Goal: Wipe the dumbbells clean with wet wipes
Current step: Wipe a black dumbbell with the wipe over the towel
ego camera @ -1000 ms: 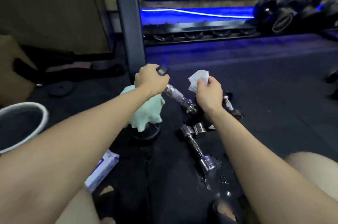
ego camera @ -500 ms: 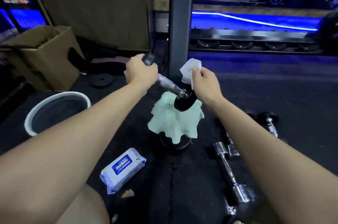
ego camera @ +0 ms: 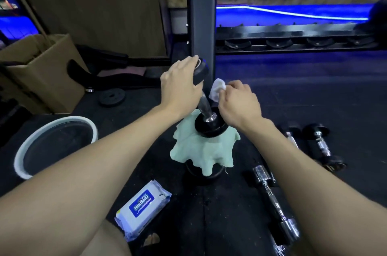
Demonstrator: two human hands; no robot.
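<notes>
Right hand [ego camera: 238, 107] partly hiding wet wipe [ego camera: 217, 88]

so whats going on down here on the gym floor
A person is cleaning a black-ended dumbbell with a chrome handle, stood upright on a pale green cloth. The left hand grips its top end while the right hand pinches a white wet wipe beside the handle. A wipes pack lies nearby.

Green cloth [ego camera: 204, 151] over most of the black weight [ego camera: 201, 175] underneath.
</notes>
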